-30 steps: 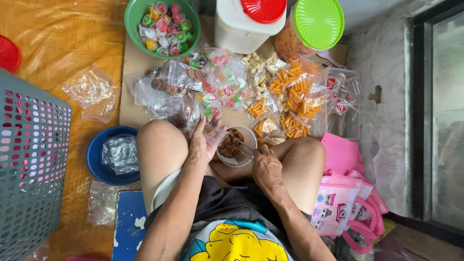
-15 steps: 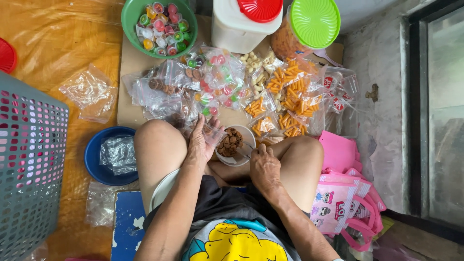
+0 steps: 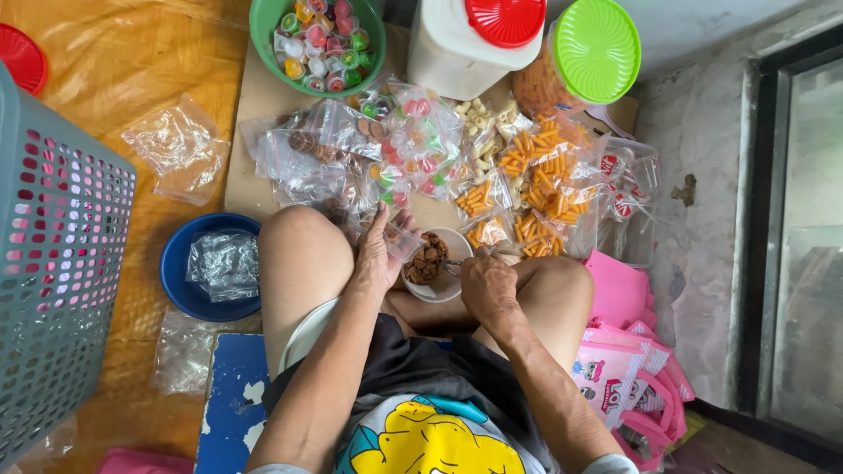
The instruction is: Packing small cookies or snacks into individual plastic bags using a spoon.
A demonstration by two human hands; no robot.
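Two bare hands work between the seated person's knees, over a small white round bowl point(image 3: 439, 268) of brown snack pieces. The left hand point(image 3: 379, 254) pinches the mouth of a small clear plastic bag point(image 3: 402, 235), held just above the bowl's left rim. The right hand point(image 3: 487, 283) is clenched around a thin metal spoon point(image 3: 452, 263) whose tip reaches into the bowl.

Just beyond the hands lies a heap of filled clear packets point(image 3: 413, 158), some with orange sticks, some with coloured jelly cups. Farther out from the left hand stands a green plastic bowl point(image 3: 272, 39) of jelly cups; beyond the right hand, a white jar with a red lid point(image 3: 505, 17) and a jar with a green lid point(image 3: 597, 48). Left of the left hand, past the knee, sits a blue round bowl point(image 3: 180, 281) holding empty bags, with a grey plastic basket point(image 3: 53, 290) farther left. Right of the right hand lie pink bags point(image 3: 619, 351).
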